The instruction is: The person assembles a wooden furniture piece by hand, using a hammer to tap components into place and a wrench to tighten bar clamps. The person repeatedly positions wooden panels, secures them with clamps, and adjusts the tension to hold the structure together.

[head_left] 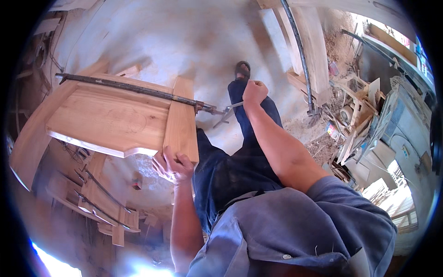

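A light wooden frame (pixel 110 111) with a curved panel and a wide end board (pixel 181 120) lies to the left of my legs. A long dark metal bar clamp (pixel 134 87) runs across it, its screw end past the end board. My left hand (pixel 173 167) grips the near corner of the end board, fingers bent over its edge. Further forward, my right hand (pixel 254 92) is closed around the end of a thin metal handle (pixel 235 105) that reaches to the clamp's screw. The fingers hide the tip of that handle.
More clamped wooden pieces (pixel 108 198) stand at the lower left. Another bar clamp (pixel 302 55) lies along boards at the upper right. A heap of wood scraps (pixel 360 111) and sawdust fills the right side. My sandalled foot (pixel 242 70) is on the pale floor (pixel 184 37).
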The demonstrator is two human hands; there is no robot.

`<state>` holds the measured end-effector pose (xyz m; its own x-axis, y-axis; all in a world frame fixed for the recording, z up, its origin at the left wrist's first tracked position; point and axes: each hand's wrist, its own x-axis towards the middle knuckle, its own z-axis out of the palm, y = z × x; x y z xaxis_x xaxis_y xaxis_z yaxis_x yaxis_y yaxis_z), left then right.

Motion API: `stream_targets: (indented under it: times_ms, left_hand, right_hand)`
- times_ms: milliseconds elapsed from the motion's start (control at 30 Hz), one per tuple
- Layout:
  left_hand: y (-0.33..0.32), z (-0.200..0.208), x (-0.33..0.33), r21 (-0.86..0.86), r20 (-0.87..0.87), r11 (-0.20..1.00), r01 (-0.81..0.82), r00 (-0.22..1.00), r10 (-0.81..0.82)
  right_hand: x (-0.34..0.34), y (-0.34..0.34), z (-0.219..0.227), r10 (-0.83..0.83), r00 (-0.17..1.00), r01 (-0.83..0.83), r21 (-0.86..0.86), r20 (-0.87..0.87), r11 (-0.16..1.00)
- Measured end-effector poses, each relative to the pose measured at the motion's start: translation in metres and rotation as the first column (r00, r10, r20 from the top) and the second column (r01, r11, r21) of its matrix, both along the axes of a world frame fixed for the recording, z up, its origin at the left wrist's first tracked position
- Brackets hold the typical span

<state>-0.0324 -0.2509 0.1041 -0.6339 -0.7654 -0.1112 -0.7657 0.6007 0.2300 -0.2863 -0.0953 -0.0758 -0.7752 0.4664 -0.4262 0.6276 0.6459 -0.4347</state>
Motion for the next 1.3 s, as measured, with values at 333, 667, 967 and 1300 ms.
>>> stream_targets:
  times_ms: [333,667,967,1300]
  left_hand:
    - [-0.001,0.008,0.0,0.021,0.038,1.0,-0.013,0.999,0.013]
    - [-0.006,0.005,-0.003,0.026,0.001,1.0,-0.016,1.0,0.016]
    - [-0.006,0.011,-0.008,0.017,0.013,0.999,-0.05,0.999,0.05]
    - [-0.007,0.013,-0.002,0.014,-0.024,0.996,-0.086,0.996,0.086]
  right_hand:
    - [-0.023,-0.026,-0.002,-0.098,0.994,0.096,-0.053,-0.042,0.994]
    - [-0.023,-0.012,-0.029,-0.03,0.995,0.038,0.093,-0.092,0.995]
    - [-0.027,-0.017,-0.024,0.04,0.996,-0.033,0.085,-0.081,0.996]
    - [-0.018,-0.002,-0.036,0.028,0.999,-0.03,-0.055,-0.045,0.998]
